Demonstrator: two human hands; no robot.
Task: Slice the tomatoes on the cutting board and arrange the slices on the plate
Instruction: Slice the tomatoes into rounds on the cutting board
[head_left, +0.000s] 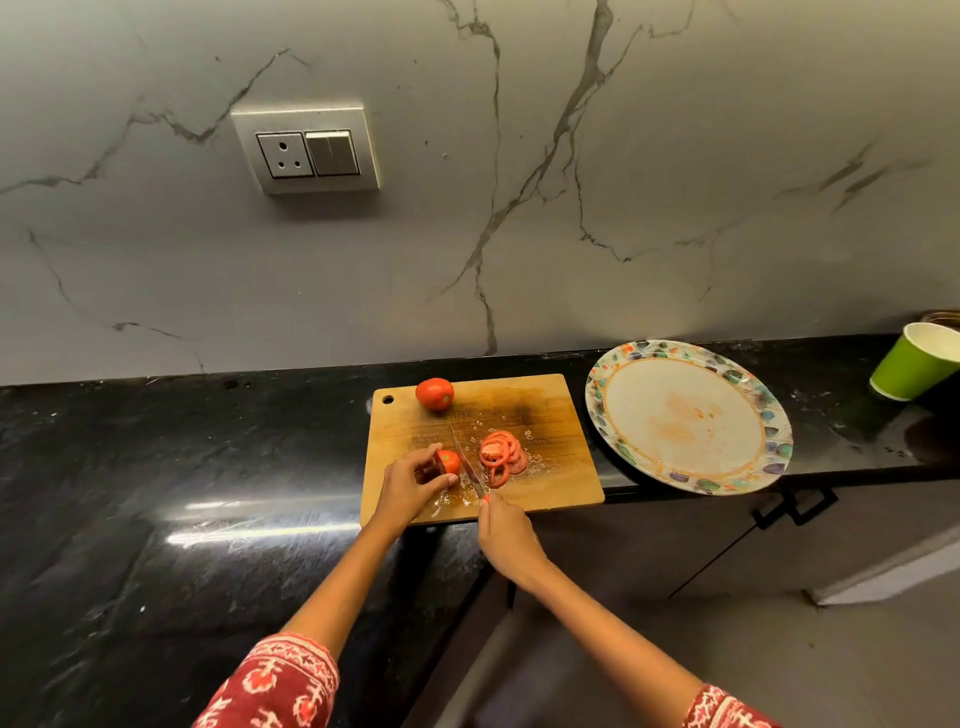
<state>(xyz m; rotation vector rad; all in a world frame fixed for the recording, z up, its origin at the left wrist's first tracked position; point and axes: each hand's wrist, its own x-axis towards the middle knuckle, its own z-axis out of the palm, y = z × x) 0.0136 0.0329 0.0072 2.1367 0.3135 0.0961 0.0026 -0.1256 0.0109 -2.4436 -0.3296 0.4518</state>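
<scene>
A wooden cutting board (545, 410) lies on the black counter. My left hand (408, 488) grips the remaining piece of a tomato (448, 461) at the board's front left. My right hand (506, 538) holds a knife (466, 460) whose blade stands against the cut face of that piece. Several red tomato slices (501, 456) lie in a pile just right of the blade. A whole tomato (435, 394) rests at the board's back left. A round plate (685, 415) with a floral rim sits right of the board and bears only reddish smears.
A green paper cup (911, 361) stands at the far right of the counter (156, 493). The marble wall behind carries a socket and switch panel (306, 150). The counter's front edge drops off below the board, with dark cabinet doors and a handle (795, 506) under the plate.
</scene>
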